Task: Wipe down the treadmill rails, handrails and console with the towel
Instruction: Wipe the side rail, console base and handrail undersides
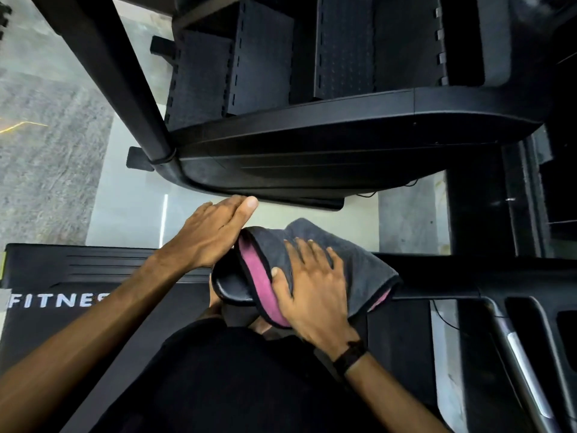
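**A:** Where is the towel, and what does it look like?

**B:** The towel (337, 270) sits just right of centre, toward four o'clock from the middle of the view. It is grey on the outside with a pink inner face showing along its left fold and at its lower right corner. It is draped over a black handrail end (231, 284), a rounded glossy pad whose left part sticks out bare from under the cloth.

**A:** What is the right hand doing?

**B:** The right hand (312, 282) lies flat on top of the towel, fingers spread and fairly straight, pointing toward twelve o'clock, the thumb resting on the pink edge. It presses the cloth down rather than pinching it. A dark band (349, 356) circles that wrist.

**A:** And the left hand?

**B:** The left hand (212, 229) is at about ten o'clock from the towel, palm down, fingers straight and held together, pointing toward two o'clock. Its heel is just beside the towel's left fold; I cannot tell whether it touches the cloth or the handrail. It holds nothing.

**A:** What surrounds them?

**B:** At twelve o'clock, a large black machine housing (312, 151) curves across the view, with textured black steps (262, 54) above it. At nine o'clock, a black treadmill cover (93, 270) carries white letters reading "FITNES", cut off by the forearm. Pale floor (46, 151) shows at ten o'clock.
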Motion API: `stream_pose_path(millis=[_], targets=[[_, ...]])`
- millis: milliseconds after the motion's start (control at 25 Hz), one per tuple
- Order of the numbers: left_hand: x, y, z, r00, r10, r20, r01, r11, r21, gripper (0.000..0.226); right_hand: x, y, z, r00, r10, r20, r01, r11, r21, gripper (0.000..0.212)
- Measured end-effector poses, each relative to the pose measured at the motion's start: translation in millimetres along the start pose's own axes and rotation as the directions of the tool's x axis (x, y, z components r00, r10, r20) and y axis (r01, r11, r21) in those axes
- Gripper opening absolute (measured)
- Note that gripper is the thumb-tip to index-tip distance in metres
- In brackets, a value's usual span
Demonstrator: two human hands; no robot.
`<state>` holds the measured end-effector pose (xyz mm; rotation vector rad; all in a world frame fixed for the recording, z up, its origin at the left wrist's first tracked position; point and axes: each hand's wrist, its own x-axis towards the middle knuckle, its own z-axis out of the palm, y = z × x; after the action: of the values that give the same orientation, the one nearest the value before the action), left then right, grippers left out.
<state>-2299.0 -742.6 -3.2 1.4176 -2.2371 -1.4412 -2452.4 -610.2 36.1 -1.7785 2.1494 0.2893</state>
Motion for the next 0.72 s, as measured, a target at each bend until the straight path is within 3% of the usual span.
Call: stream_pose_path(millis=[120, 200, 280, 400, 520, 640, 720], targets=[[2.6, 1.9, 2.7, 1.0, 0.005, 0.03, -0.006, 1.0, 0.016, 0.045, 51.5, -4.3, -10.6, 0.966, 0.041, 0.256, -0.065, 0.994, 0.086, 0.053], [2.9, 8.5, 1.3, 0.999, 0.014, 0.039, -0.016, 0.999, 0.039, 0.041, 91.1, -7.2, -12.2, 0.877, 0.05, 0.477, -0.139, 0.978, 0.154, 0.059], [2.9, 6.5, -0.9, 0.999, 0.005, 0.04, -0.006, 0.999, 0.035, 0.046, 111.7, -11.8, -10.3, 0.81, 0.067, 0.582, -0.183, 0.973, 0.143, 0.065], [2.0, -1.5, -0.2, 0.998, -0.009, 0.057, 0.008, 1.0, 0.027, 0.065, 90.0, -12.6, -10.4, 0.883, 0.049, 0.467, -0.132, 0.98, 0.147, 0.054], [-1.3, -1.3, 2.2, 0.999, -0.01, 0.045, 0.012, 0.999, -0.044, 0.081, 41.6, -18.4, -7.6, 0.99, 0.007, 0.142, -0.028, 0.988, 0.149, 0.049], [-7.5, -0.4, -3.0, 0.998, -0.035, 0.044, 0.04, 0.992, -0.122, 0.092, -4.2, -31.4, 1.6, 1.0, -0.026, -0.003, 0.026, 0.998, 0.053, 0.064], [-14.1, -1.6, -7.2, 0.999, -0.045, 0.012, 0.046, 0.988, -0.147, 0.094, -3.9, -32.4, 0.1, 0.999, -0.036, -0.02, 0.037, 0.998, 0.041, 0.065]])
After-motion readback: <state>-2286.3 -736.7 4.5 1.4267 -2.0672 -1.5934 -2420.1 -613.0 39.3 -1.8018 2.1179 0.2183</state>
